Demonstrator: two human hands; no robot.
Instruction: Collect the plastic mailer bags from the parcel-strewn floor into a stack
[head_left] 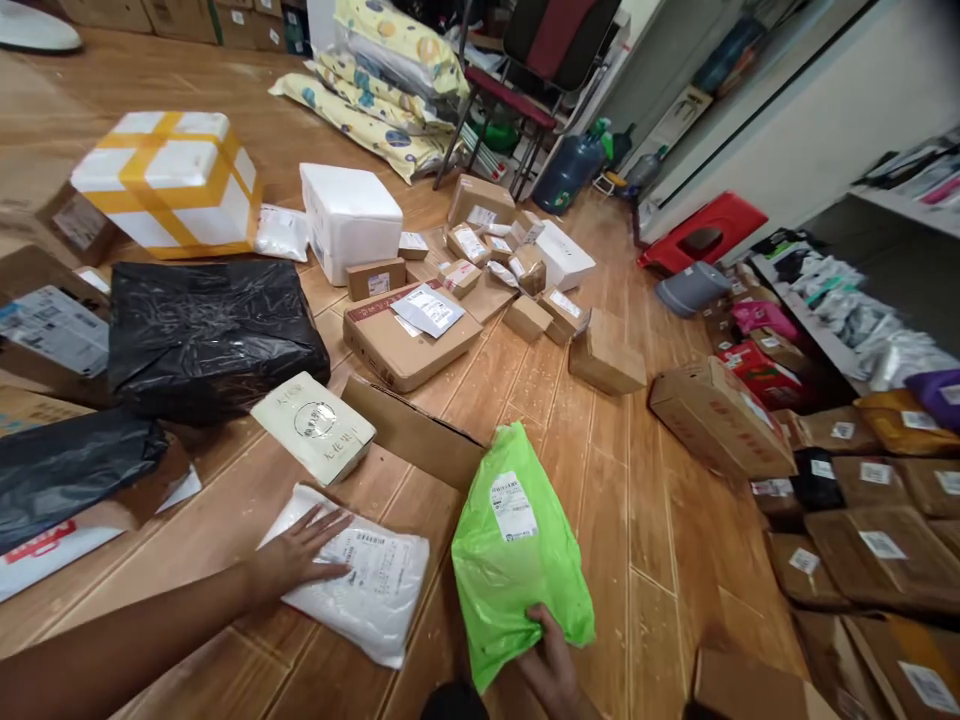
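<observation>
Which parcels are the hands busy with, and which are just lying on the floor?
In hand:
left hand flat on the white bag
right hand gripping the green bag

Lying about:
black bag
cream box
taped foam box
flat carton
brown mailers

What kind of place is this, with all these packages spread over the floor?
Probably a parcel pickup or sorting point. Labelled cardboard boxes and mailers cover the wooden floor, shelves hold more packets, and the person holds a green mailer bag bearing a shipping label.
</observation>
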